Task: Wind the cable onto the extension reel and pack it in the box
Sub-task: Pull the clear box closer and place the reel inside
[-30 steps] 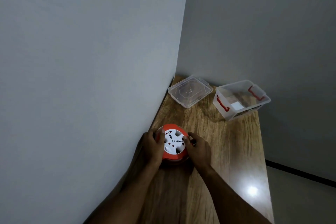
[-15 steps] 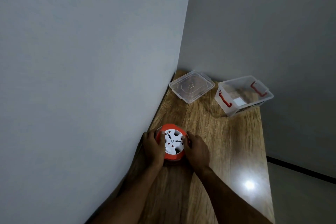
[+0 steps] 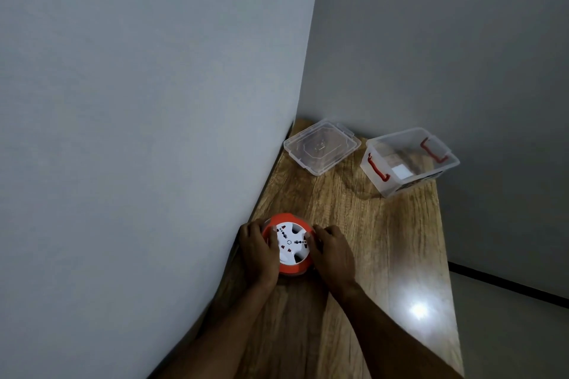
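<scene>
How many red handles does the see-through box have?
2. One red handle sits on the clear box's nearer left end, the other red handle on its far right end. The lid lying beside the box shows none.

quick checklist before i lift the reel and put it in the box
1. Both hands on reel: left hand and right hand clasp the orange reel from either side. Ok.
2. Cable fully wound: no loose cable shows, but the hands cover the sides. Cannot tell.
3. Box open: clear box has no lid on. Ok.
4. Lid out of the way: lid lies flat beside the box, apart from it. Ok.
5. Box empty: something pale shows at its bottom. Cannot tell.
6. Path clear: bare table between reel and box. Ok.
</scene>
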`<move>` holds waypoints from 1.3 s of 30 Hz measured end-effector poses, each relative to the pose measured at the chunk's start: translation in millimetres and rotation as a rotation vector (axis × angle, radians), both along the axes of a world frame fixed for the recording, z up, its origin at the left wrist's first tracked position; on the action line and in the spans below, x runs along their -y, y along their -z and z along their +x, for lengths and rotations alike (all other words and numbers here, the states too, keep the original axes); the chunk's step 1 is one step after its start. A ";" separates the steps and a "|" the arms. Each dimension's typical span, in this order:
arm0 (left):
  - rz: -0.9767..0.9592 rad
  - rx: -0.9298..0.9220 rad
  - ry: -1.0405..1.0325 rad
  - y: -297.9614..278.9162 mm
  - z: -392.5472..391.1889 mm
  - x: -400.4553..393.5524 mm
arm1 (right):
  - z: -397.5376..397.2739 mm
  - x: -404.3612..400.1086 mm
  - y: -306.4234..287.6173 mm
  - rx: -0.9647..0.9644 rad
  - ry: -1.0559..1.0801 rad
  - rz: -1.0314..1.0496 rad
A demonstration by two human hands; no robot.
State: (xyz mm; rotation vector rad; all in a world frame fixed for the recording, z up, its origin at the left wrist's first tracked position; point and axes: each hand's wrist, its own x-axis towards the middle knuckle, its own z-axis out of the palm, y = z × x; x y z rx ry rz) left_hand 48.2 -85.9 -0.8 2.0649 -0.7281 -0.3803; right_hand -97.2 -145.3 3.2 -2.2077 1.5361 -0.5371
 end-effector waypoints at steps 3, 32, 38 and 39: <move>0.007 0.010 -0.003 -1.2 1.1 -1.7 | -2.7 -3.5 1.0 0.055 0.025 -0.011; -0.287 -0.231 0.163 -69.6 -93.8 129.0 | -132.1 82.9 -52.3 0.555 0.294 -0.071; -0.318 -0.262 0.196 -82.0 -121.7 168.5 | -160.8 127.4 -81.7 0.497 0.350 -0.147; -0.319 -0.279 0.200 -83.4 -125.7 175.7 | -164.8 136.7 -84.9 0.493 0.353 -0.149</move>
